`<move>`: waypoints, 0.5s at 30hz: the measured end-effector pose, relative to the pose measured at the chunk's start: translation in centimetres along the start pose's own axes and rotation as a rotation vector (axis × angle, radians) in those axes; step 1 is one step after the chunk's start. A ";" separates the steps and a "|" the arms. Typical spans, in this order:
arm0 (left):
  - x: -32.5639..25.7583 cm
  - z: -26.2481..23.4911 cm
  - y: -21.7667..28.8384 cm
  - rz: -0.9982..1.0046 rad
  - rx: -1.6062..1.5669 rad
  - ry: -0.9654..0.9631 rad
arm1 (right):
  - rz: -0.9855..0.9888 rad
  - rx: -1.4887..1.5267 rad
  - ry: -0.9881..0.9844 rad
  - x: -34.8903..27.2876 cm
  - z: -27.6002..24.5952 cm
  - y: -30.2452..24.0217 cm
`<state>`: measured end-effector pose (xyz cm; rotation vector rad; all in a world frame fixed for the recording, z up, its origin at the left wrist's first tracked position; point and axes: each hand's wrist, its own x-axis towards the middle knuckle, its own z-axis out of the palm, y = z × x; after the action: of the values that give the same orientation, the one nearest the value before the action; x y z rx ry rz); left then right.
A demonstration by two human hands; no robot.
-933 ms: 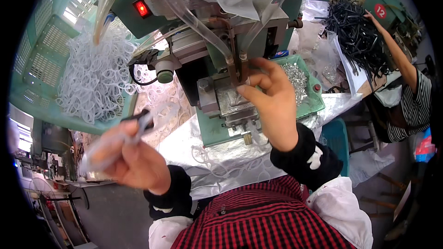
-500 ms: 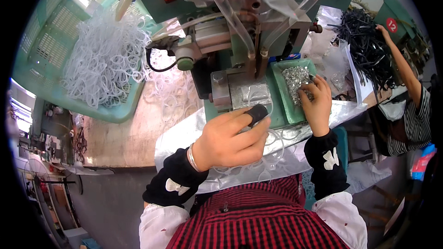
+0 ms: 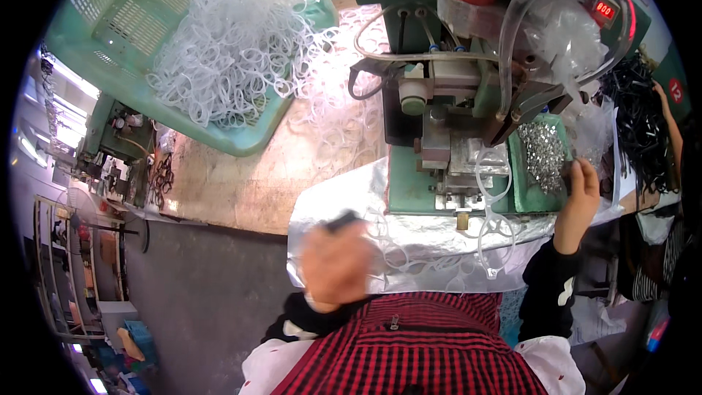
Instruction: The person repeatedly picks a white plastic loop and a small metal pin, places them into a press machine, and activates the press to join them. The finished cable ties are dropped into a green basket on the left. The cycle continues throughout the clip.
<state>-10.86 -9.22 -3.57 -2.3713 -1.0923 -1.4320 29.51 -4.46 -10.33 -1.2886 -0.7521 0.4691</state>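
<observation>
My left hand (image 3: 338, 262), a dark cover on one finger, is smeared by motion over the silvery sheet, and its fingers cannot be made out. Off to its right, a translucent plastic piece with joined loops (image 3: 497, 228) lies across the press's metal block (image 3: 479, 157) and hangs over the front edge. No hand touches it. At the right rim of a green tray (image 3: 521, 189) of small shiny metal parts (image 3: 541, 153), my right hand (image 3: 581, 194) has its fingers curled together. Whatever is between those fingertips is hidden.
A green press with clear tubes (image 3: 504, 51) stands ahead. Left of it, a green basket (image 3: 252, 145) holds a heap of translucent loops (image 3: 227, 58), with more spilled on the wooden table (image 3: 219, 183). At far right, another person's arm (image 3: 667, 132) reaches by black strips (image 3: 636, 132).
My left hand has let go of the translucent piece and pulled back left from the press. My right hand has moved from among the metal parts to the tray's right rim. The view has shifted left.
</observation>
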 end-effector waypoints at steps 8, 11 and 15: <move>7.9 0.7 -12.3 -0.292 0.282 0.055 | -0.048 -0.025 -0.061 0.9 6.0 -0.1; 6.5 4.5 -16.9 -0.457 0.605 -0.192 | -0.049 -0.071 -0.162 0.2 7.3 -1.5; 0.9 8.6 -22.2 -0.800 0.532 -0.591 | -0.139 -0.373 -0.121 -1.8 5.4 -3.0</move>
<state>-19.20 11.35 -12.28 -2.0477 -2.3901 -0.3859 24.09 -2.74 -7.35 -1.5500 -1.0591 0.3035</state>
